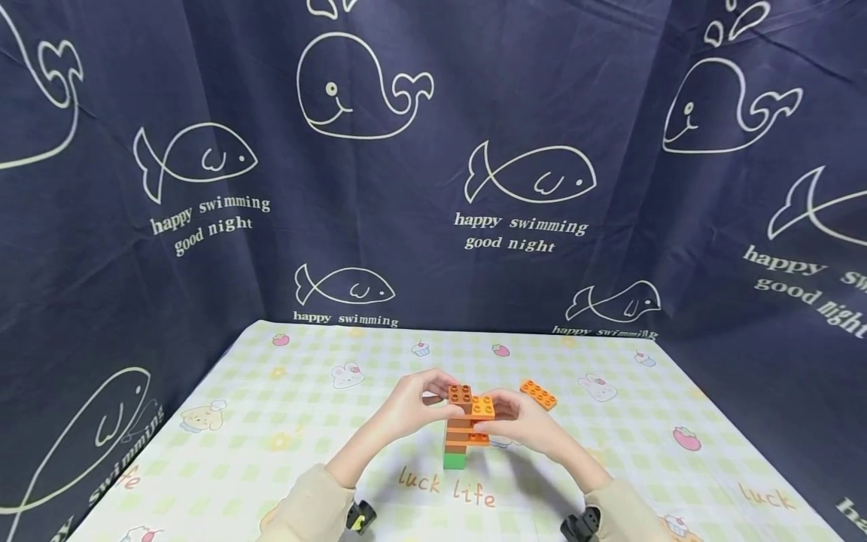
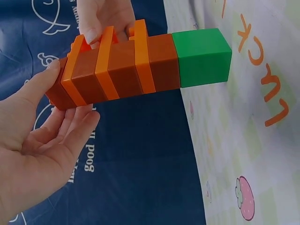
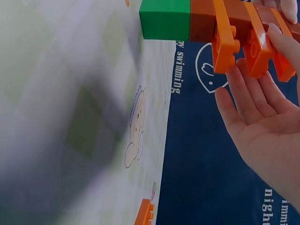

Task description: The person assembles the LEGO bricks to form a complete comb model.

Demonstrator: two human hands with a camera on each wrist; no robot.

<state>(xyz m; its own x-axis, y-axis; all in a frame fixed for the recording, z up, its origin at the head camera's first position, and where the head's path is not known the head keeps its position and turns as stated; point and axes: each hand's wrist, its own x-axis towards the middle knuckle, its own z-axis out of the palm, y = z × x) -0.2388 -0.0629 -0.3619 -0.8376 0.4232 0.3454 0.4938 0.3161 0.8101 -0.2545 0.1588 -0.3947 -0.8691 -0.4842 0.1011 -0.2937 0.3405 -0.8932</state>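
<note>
A tower of toy building bricks stands upright on the table, with a green brick [image 1: 454, 458] at its base. Above it, brown bricks [image 2: 125, 68] alternate with thin orange plates [image 3: 225, 37] that jut out toward the right. My left hand [image 1: 409, 407] pinches the top brown brick [image 1: 459, 394], thumb on the near side and fingers behind. At the overhanging end of the top orange plate [image 1: 483, 407] is my right hand [image 1: 527, 425], gripping it with the thumb in front and fingers on the far side. In the right wrist view its other fingers spread below the plates.
One loose orange plate [image 1: 538, 394] lies on the table behind the right hand. The table has a checked, printed cloth [image 1: 271, 421]. Dark blue curtains [image 1: 433, 196] with whale and fish drawings hang around its back and sides.
</note>
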